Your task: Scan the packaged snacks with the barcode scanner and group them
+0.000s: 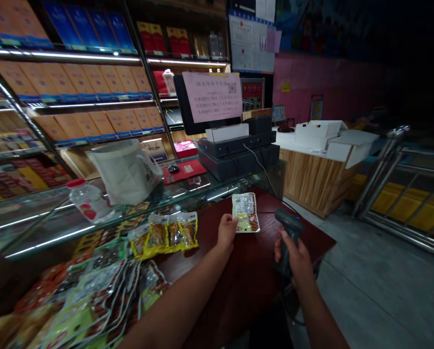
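My right hand is wrapped round the handle of a dark barcode scanner, whose head points left with a small blue light on top. To its left, a clear-and-green snack packet lies on the dark red wooden table. Fingers of my left hand pinch the packet's lower left edge. Left of that hand sits a row of yellow-edged snack packets. Nearer to me on the left is a pile of green-and-clear packets, partly behind my left forearm.
A glass counter bears a white bag, a red-lidded plastic jar, a mouse and a monitor with a pink notice. Boxes fill the shelves behind. A metal railing stands right. The scanner's cable hangs below my right hand.
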{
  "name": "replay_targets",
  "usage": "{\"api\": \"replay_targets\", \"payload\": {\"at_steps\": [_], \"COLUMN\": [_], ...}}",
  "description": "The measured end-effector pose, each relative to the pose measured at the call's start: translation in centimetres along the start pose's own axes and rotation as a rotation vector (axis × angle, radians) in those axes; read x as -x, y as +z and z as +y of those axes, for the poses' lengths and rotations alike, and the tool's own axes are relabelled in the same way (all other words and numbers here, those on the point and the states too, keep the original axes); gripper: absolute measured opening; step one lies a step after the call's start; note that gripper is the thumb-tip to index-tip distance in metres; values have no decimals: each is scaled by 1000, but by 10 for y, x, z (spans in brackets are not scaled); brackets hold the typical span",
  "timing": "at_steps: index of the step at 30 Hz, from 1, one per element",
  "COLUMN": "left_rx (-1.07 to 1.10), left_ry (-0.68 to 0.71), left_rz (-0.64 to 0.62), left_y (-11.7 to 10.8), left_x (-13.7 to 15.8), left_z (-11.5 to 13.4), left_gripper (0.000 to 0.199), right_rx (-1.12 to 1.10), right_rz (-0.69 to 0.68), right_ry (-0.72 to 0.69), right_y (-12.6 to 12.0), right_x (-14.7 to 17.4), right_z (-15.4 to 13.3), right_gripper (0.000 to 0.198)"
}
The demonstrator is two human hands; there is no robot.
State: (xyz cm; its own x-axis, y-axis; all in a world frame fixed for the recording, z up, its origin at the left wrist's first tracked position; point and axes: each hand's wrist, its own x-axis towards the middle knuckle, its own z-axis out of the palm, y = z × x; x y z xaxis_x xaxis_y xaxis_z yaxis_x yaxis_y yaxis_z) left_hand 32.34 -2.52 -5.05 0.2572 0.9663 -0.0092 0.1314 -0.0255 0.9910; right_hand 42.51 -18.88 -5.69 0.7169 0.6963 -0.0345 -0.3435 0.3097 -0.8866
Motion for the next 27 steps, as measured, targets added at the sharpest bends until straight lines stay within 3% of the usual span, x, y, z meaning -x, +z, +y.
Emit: {"api": "replay_targets", "payload": {"at_steps": [7,13,19,22,27], "left_rx": [191,134,101,82,-6], "left_ry": [-66,67,164,209,250], "left_rz": [-76,10,130,129,141], "left_y": [-95,-153,-179,-181,-180], "left_x": [113,156,159,159,163], "left_z": [-5,1,-10,-15,-19], "left_gripper": [41,47,38,35,33], "right_rx": [-28,-41,106,163,285], "right_rz": [3,-71,-302,-387,-455], "right_ry": [-18,44,94,45,95], "right_y": [0,17,51,62,70], "right_x": [11,51,111,133,153], "right_z": [-4,3,-8,-26,-44], "right_gripper": [52,53,58,55,50]}}
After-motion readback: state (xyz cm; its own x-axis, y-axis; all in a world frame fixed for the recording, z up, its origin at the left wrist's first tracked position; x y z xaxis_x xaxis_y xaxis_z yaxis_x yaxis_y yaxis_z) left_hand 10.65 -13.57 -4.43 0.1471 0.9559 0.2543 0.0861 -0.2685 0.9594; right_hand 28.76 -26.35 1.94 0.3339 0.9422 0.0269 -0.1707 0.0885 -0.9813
